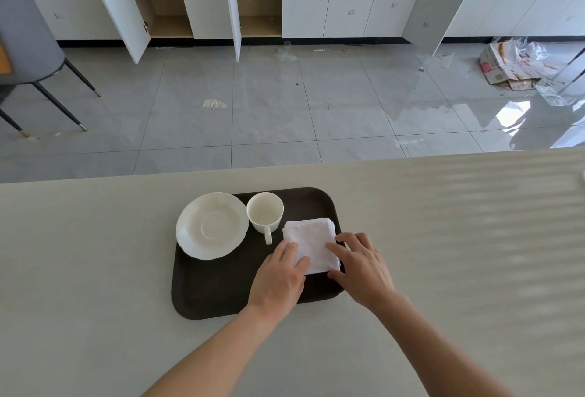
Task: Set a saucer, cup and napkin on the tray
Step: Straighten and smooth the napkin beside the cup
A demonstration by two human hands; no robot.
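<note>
Both hands are down on the folded white cloth napkin (311, 243) right now: our left hand (278, 279) lies flat and loose with its fingertips on the near left corner, and our right hand (364, 265) is spread open with its fingers along the right edge. Neither one is really gripping, more like pressing and squaring it up. The napkin lies on the right side of the dark brown rounded plastic tray (221, 289), just beside the small white ceramic cup (265, 211), whose handle points back toward us. Left of the cup sits the white scalloped ceramic saucer (212, 225), hanging a bit over the tray's left rim.

So we'd say we're on the last step, all three pieces are on board. Next move probably just calls for lifting both hands straight off without dragging the napkin, and maybe nudging the saucer fully inside the rim. The tray sits on a pale grey table (95, 270).
</note>
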